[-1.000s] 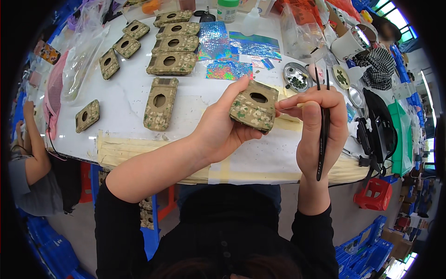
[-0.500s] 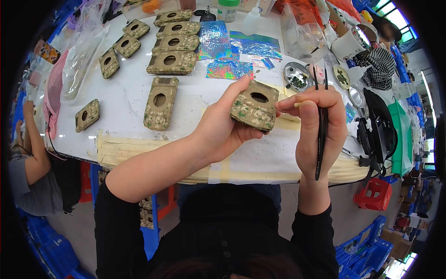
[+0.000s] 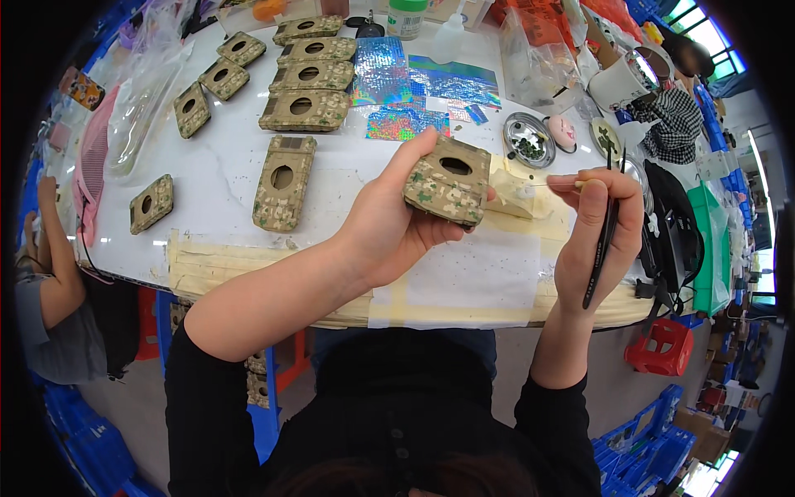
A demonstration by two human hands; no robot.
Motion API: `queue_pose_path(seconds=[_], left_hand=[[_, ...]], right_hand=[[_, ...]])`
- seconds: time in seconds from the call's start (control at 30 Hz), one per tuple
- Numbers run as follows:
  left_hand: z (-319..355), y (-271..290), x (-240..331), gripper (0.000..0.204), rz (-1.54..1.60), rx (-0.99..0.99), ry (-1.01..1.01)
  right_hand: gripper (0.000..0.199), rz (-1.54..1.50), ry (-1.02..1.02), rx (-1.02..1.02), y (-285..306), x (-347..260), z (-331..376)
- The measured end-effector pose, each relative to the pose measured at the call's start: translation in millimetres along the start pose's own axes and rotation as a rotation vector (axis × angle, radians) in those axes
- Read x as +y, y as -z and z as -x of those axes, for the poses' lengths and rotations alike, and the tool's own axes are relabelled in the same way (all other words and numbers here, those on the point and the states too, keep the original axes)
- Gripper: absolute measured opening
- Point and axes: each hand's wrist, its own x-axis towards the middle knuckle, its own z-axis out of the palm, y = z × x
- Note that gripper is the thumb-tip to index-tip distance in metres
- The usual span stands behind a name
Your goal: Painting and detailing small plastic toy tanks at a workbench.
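gripping a tan-and-green camouflage hull, the left hand is wrapping its left side, the thumb lying along one upper edge and the fingers curling firmly beneath. the hull is hanging above the surface, over its near half and around the middle of its width, its oval hole facing up. the right hand is hovering apart from it, toward the surface's right edge, pinching a thin tool tightly between thumb and fingertip. the tool's fine tip is pointing left near a tape-covered block; whether the two are touching, i cannot tell. black tweezers are lying across the same hand, their prongs standing slightly apart and pointing toward the far edge. a lone hull is lying left of the held one, and four others are forming a column toward the far edge. three smaller camouflage shells are sitting toward the far left corner, a fourth nearer the left edge. holographic sheets are lying beside the column. a metal dish is holding dark green bits right of them. yellowish tape is running along the near edge.
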Motion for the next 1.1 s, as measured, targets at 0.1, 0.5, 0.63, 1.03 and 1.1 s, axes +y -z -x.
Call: queue_pose_path(seconds=[0.1,0.5,0.63,1.03,1.1], left_hand=[[-1,3,6,0.051,0.016,0.01,-0.061],[-6,13,15,0.049,0.008,0.006,-0.177],[-6,11,14,0.05,-0.002,-0.008,-0.184],[-6,13,13,0.052,-0.009,0.068,-0.214],[-6,13,13,0.052,-0.012,0.07,-0.219]], right_hand=[[0.007,0.486,0.256,-0.03,11,14,-1],[0.027,0.581,0.309,-0.125,9,25,9],[0.066,0.23,0.147,0.003,19,14,34],[0.015,0.089,-0.126,-0.288,-8,6,70],[0.014,0.091,-0.147,-0.26,-11,7,70]])
